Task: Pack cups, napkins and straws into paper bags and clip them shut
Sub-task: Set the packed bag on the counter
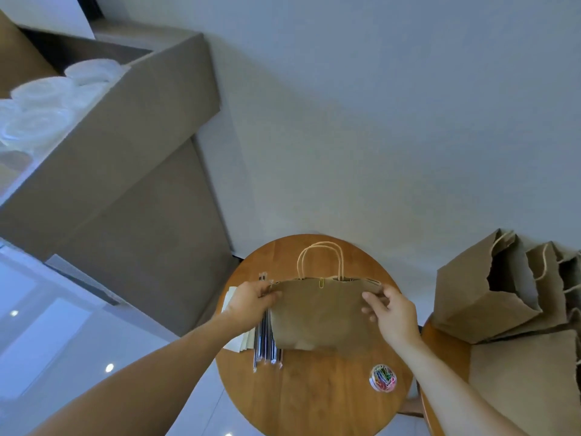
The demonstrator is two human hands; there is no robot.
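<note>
At the far left, toward 10 o'clock, an open cardboard box (pixel 125 127) held stacks of clear plastic cups (pixel 37 99), their rims showing above its near wall. Below it, at 8 o'clock, lay a glossy floor (pixel 47 325) with small spots of reflected light.

On the round wooden surface (pixel 314 401), a stack of pale napkins (pixel 240 343) sat at its 9 o'clock edge, partly hidden under the left forearm. Just beside them lay a bundle of wrapped straws (pixel 265 349), running from 12 toward 6 o'clock.

The left hand (pixel 251 302) pinched the upper left corner of a brown paper bag (pixel 320 313), fingers curled onto the folded edge. The bag was at the middle of the surface, its flat face toward the camera and its twine handles (pixel 320 256) pointing to 12 o'clock. Whether its base rested on the wood could not be told. A yellow paper clip (pixel 321 282) sat on the middle of the bag's top edge, between the handle roots.

The right hand (pixel 393 313) pinched the bag's upper right corner, thumb on the near face and fingers bent round the edge.

At 4 o'clock on the surface, well apart from the bag, stood a small round tub of coloured paper clips (pixel 382 377).

Further right, at 3 o'clock, a second wooden surface (pixel 440 347) carried several more brown paper bags (pixel 478 294), leaning against one another with open mouths.
</note>
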